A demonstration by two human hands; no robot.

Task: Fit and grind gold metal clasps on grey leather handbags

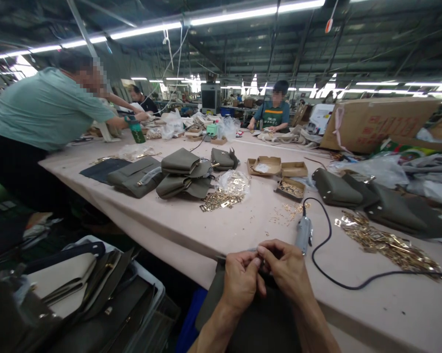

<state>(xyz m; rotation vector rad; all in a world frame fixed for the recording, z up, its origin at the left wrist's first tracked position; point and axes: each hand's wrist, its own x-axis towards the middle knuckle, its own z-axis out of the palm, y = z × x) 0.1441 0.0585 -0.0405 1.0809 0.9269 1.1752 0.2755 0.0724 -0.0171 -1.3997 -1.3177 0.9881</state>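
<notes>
My left hand [242, 280] and my right hand [286, 267] meet at the near edge of the table [191, 225], fingers pinched together on a small metal fitting [258, 251] over an olive-green bag piece [257, 318] that hangs off the edge toward me. Just beyond my right hand lies a grey electric screwdriver [303, 234] with a black cord [327, 274] looping right. Loose gold hardware [386, 242] is heaped to the right, and more gold plates [217, 201] lie ahead.
Olive-green bags [184, 174] are piled mid-table, others [375, 203] at the right. Small cardboard trays [276, 166] hold parts. A person in a light green shirt [44, 108] leans over the far left; another sits at the far end [274, 115]. A bin with bag parts [85, 294] stands lower left.
</notes>
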